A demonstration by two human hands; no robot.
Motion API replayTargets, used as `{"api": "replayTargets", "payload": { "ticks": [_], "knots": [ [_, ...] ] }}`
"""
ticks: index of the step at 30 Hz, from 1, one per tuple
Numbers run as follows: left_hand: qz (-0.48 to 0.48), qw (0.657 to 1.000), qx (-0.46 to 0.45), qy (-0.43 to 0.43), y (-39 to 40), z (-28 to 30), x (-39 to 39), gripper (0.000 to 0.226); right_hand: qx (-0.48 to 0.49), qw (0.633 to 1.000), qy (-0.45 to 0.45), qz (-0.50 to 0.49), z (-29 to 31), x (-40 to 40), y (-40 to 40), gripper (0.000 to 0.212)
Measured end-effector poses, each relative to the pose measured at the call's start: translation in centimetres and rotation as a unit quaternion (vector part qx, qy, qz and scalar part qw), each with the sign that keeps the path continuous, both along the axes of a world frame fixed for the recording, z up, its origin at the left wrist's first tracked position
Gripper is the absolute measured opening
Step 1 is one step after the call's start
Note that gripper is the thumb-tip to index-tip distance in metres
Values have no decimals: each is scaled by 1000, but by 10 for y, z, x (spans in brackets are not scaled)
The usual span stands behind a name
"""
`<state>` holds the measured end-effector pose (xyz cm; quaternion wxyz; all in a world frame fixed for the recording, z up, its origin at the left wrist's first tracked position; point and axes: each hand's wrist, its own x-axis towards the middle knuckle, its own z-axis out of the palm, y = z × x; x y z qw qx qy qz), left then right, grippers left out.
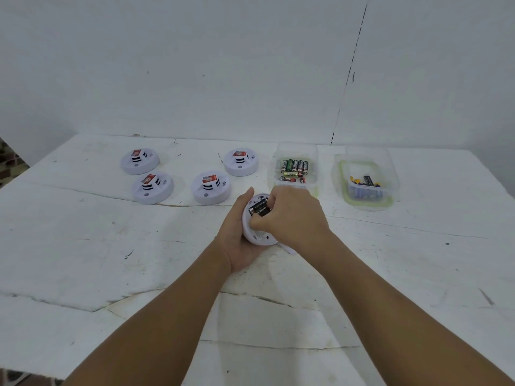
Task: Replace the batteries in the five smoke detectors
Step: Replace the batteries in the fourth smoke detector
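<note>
Now my left hand (239,240) cups the upturned smoke detector (257,228) while my right hand (289,215) pinches its batteries (259,208).

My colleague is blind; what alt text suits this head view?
Left hand holds an opened smoke detector while right hand fingers its batteries. Four more detectors and two battery tubs sit behind.

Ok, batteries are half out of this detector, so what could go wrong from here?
1. The left hand holds the detector tilted above the table; prying could slip that grip.
2. The right hand pinches the batteries; they might drop and roll.
3. Two tubs both hold batteries, so old and new could mix.
</note>
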<state>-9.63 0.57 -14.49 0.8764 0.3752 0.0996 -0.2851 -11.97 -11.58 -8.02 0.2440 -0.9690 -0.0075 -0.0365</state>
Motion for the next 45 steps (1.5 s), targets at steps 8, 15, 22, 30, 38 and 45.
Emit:
{"api": "replayTargets", "payload": {
  "ticks": [8,15,22,30,38,45],
  "knots": [
    [-6,1000,-3,4,0,-1,1,50,-7,1000,-1,-1,0,0,1,29],
    [-1,1000,2,9,-1,-2,2,50,-4,1000,-1,-6,-1,0,0,29],
    [-7,1000,2,3,-1,-1,2,51,-12,1000,-5,-1,-2,-1,1,30],
    [0,1000,18,-5,1,-4,2,49,39,999,3,-19,-19,2,-26,18],
    [-8,1000,-18,7,-2,-2,1,53,143,988,-44,-35,-30,-5,-6,28],
    [6,1000,-24,18,-2,-3,2,52,268,959,-33,-81,-41,-13,-2,28]
  ]
}}
